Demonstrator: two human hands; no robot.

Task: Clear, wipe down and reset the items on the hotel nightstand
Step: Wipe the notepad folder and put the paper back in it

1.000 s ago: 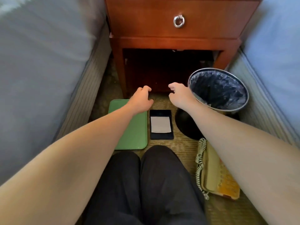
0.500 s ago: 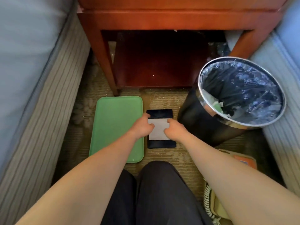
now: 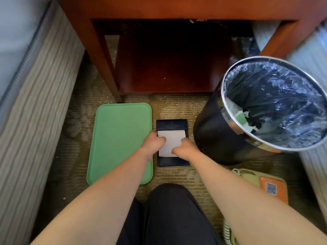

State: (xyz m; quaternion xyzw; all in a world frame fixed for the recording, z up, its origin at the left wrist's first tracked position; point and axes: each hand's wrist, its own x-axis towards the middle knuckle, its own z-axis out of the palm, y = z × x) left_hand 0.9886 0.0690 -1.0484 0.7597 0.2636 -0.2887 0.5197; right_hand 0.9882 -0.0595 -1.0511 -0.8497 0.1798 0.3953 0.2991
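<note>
Dark notepad holder [image 3: 172, 143] lies lengthwise toward nightstand [image 3: 177, 55], both hands touching it.

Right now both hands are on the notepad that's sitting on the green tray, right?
Not quite. In the head view both the left hand and the right hand are on the notepad, but it lies on the carpet beside the green tray, not on it.
</note>
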